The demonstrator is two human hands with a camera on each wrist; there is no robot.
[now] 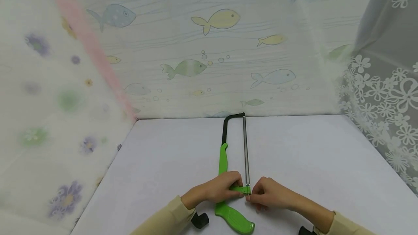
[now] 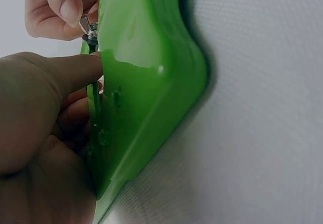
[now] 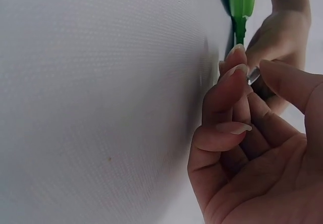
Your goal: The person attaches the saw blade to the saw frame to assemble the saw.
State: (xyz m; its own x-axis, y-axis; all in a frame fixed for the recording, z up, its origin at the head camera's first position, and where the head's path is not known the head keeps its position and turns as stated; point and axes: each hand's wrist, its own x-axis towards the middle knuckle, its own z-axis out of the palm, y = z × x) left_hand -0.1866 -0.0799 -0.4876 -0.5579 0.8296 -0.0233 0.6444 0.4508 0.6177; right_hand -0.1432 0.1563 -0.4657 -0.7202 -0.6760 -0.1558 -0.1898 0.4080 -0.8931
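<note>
A hacksaw (image 1: pixel 223 160) with a green handle (image 1: pixel 236 219) and black front frame lies on the white table, its metal blade (image 1: pixel 246 151) on the right side. My left hand (image 1: pixel 223 187) grips the green frame above the handle. In the left wrist view, the left thumb (image 2: pixel 81 71) presses against the green body (image 2: pixel 146 77). At the near end of the blade, my right hand (image 1: pixel 269 193) pinches a small metal wing nut (image 3: pixel 254 74) between thumb and fingers. The right fingers partly hide the nut in the right wrist view.
The white table (image 1: pixel 176 151) meets a fish-print curtain (image 1: pixel 228 53) along its back edge. A flowered cloth (image 1: pixel 65 119) hangs at the left, a lace curtain (image 1: pixel 392 93) at the right. Black wrist-worn pieces (image 1: pixel 200 220) sit by the sleeves.
</note>
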